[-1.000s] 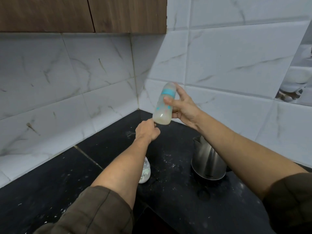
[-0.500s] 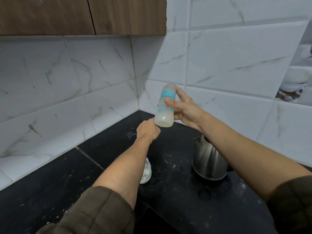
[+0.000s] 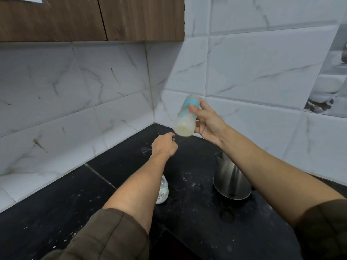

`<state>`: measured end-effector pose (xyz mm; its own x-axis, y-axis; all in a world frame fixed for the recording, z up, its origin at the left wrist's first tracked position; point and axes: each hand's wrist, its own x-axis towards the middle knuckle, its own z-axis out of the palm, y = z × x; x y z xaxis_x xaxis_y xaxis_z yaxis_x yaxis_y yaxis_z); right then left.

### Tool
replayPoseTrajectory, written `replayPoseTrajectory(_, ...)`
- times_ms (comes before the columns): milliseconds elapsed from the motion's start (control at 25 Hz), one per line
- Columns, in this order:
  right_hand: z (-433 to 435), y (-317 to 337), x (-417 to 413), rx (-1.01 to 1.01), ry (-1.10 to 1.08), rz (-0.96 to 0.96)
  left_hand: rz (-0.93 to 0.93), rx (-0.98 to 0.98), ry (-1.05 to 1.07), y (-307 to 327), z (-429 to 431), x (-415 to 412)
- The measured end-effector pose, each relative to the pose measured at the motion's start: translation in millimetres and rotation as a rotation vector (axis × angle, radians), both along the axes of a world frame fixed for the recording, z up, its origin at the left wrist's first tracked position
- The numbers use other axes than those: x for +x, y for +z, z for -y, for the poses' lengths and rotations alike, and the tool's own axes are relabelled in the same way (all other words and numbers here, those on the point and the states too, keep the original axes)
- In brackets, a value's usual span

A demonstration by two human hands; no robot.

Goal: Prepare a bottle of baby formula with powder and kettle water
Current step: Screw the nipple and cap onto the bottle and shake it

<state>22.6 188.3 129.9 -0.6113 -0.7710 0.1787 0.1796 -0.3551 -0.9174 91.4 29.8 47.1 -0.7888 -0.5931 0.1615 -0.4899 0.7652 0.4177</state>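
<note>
While the right hand (image 3: 208, 124) grips the translucent, teal-banded plastic baby bottle (image 3: 185, 117) tilted in the air, probably to shake the milky formula through, the left hand (image 3: 164, 146) hovers clenched just below it, holding nothing visible. Two bottles count: the second, clear (image 3: 163, 192), stands beneath the left forearm. One steel kettle (image 3: 230, 178) sits under the right.

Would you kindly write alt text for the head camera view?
A right hand holds a milky baby bottle tilted above a black countertop in a tiled corner. The left hand is closed in a fist below it, beside a steel kettle.
</note>
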Motion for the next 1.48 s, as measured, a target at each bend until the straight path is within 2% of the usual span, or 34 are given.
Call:
replayPoseTrajectory(80,6,5,-5,-0.129,-0.193,0.217,-0.014,0.007,-0.013,-1,1,0)
replayPoseTrajectory(160,9,6,-8,-0.199,-0.243,0.350,-0.013,0.006,-0.007,-1,3,0)
replayPoseTrajectory(200,7,7,-5,-0.149,-0.203,0.295,-0.007,0.007,-0.004,0,2,1)
replayPoseTrajectory(280,2,5,4,0.009,-0.034,0.044,0.000,0.006,-0.001,0,1,1)
replayPoseTrajectory(360,-3,3,7,0.028,0.099,-0.086,0.018,0.002,0.008,1,-2,3)
replayPoseTrajectory(440,-2,5,4,-0.099,-0.004,0.019,0.010,0.004,-0.001,-1,1,4)
replayPoseTrajectory(520,2,7,-8,-0.235,-0.196,0.262,-0.002,0.018,-0.001,-1,3,6)
replayPoseTrajectory(600,4,4,-12,-0.266,-0.236,0.361,-0.006,0.016,0.004,-1,3,6)
replayPoseTrajectory(640,2,4,-7,-0.193,-0.187,0.299,-0.003,0.014,0.004,0,3,5)
replayPoseTrajectory(720,-1,3,4,-0.001,-0.005,0.035,0.001,0.012,0.007,1,0,2)
replayPoseTrajectory(760,-3,1,8,0.042,0.075,-0.064,0.012,0.009,0.011,2,-1,2)
replayPoseTrajectory(800,-3,1,9,0.026,0.094,-0.079,0.015,0.008,0.013,4,-2,2)
replayPoseTrajectory(880,2,2,4,-0.099,-0.050,0.055,0.002,0.010,0.001,2,1,1)
replayPoseTrajectory(960,8,6,-8,-0.221,-0.254,0.296,-0.009,0.011,-0.002,0,5,2)
replayPoseTrajectory(1040,10,6,-12,-0.231,-0.268,0.367,-0.010,0.009,0.004,-1,8,2)
replayPoseTrajectory(1160,1,6,3,-0.010,-0.022,0.067,0.004,0.003,0.007,-2,9,1)
replayPoseTrajectory(1240,-2,3,6,-0.013,0.089,-0.028,0.014,-0.002,0.011,-1,6,1)
replayPoseTrajectory(1320,3,5,3,-0.121,-0.047,0.106,0.003,0.002,-0.003,-1,7,2)
replayPoseTrajectory(1400,9,7,-7,-0.247,-0.258,0.351,-0.007,0.005,-0.003,-3,9,3)
replayPoseTrajectory(1480,11,7,-8,-0.272,-0.298,0.393,-0.008,-0.002,0.005,-2,10,3)
